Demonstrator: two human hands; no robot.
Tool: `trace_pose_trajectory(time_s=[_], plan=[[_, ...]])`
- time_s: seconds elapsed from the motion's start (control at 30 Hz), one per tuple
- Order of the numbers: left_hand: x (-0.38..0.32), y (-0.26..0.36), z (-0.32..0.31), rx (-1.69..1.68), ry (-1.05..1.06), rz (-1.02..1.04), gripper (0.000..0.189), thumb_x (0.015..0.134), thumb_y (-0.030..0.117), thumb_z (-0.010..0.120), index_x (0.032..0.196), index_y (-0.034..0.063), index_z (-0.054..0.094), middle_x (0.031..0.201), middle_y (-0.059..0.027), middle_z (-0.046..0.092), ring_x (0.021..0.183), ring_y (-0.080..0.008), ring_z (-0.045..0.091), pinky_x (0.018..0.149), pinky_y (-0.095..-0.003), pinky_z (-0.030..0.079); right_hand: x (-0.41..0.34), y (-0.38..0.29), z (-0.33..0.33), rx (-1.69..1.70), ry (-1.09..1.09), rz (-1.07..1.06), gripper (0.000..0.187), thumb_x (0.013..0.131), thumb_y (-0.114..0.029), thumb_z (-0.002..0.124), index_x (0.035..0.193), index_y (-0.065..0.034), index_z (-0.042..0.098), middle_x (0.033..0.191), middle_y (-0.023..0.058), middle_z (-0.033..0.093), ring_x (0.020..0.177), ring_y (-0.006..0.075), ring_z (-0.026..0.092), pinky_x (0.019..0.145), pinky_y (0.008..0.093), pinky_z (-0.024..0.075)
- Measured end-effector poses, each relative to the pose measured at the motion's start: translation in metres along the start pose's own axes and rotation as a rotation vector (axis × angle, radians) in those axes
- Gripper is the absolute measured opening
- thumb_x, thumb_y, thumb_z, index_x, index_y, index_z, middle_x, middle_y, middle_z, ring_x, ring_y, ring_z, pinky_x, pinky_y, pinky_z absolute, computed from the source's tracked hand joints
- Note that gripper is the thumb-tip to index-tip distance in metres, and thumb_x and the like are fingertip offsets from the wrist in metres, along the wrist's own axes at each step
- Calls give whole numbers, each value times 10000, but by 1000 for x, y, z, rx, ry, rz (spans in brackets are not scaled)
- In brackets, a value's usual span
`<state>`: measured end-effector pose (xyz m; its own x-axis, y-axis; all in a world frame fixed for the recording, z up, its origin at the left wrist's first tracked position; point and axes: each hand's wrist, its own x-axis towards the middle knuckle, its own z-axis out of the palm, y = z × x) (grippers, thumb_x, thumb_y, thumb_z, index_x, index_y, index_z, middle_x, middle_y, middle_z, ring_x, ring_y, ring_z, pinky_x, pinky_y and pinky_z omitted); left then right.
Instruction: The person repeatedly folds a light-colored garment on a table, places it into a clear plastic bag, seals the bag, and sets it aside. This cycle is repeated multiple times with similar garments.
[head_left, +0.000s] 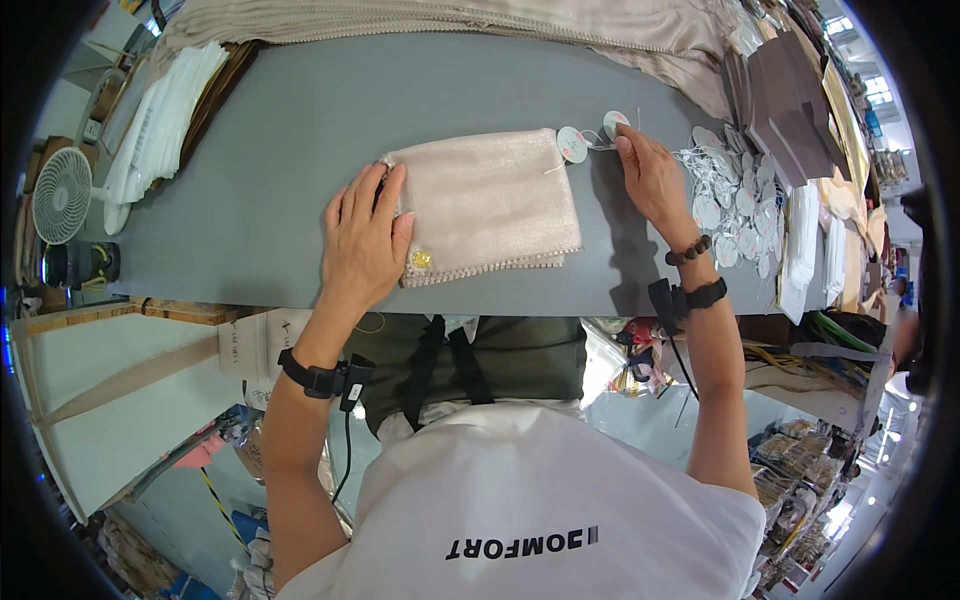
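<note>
A folded beige fabric piece (484, 202) with a toothed trim edge lies on the grey table (315, 112). A round yellow sticker (421, 259) is at its lower left corner. My left hand (365, 232) rests flat on its left edge, fingers a little spread. At its upper right corner lies a round white hang tag (572, 145) on a white string. My right hand (651, 172) pinches a second round tag (616, 124) between thumb and fingers, to the right of the fabric; strings run between the two tags.
Many round string tags (742, 199) are heaped right of my right hand. Grey-brown cards (787, 112) and white sleeves (799, 247) stand beyond them. Stacked beige fabric (420, 21) lines the far edge. White bags (161, 112) and a small fan (63, 195) are at the left.
</note>
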<state>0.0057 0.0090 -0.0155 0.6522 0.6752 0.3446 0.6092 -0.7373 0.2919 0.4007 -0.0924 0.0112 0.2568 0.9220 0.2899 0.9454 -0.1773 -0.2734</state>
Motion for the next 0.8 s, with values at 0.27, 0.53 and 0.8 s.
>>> trace_pose_trajectory(time_s=[0.27,0.53,0.8], plan=[[1,-1,0,13,-7,10,520,1048,263,557,1529,73,506,1514,-166,512,1417,-339,475,1178,-506,325,3,-48,-5,246,-65,-304,148,913,-189,767,1015,-82,762,1061,73,710,963,303,689,831,402,564],[-1,-1,1,2,-2,8,527,1042,257,560,1525,57,501,1508,-177,511,1422,-347,471,1174,-518,332,21,-62,-2,328,-100,11,131,966,-184,739,986,-55,737,996,42,721,777,207,658,708,331,548],[0,3,-10,-313,159,-115,399,990,180,670,1379,96,640,1417,-144,584,1219,-311,590,1043,-430,460,24,-109,-28,1174,-119,26,139,1044,-144,688,1086,-13,702,961,26,725,843,88,669,757,245,567]])
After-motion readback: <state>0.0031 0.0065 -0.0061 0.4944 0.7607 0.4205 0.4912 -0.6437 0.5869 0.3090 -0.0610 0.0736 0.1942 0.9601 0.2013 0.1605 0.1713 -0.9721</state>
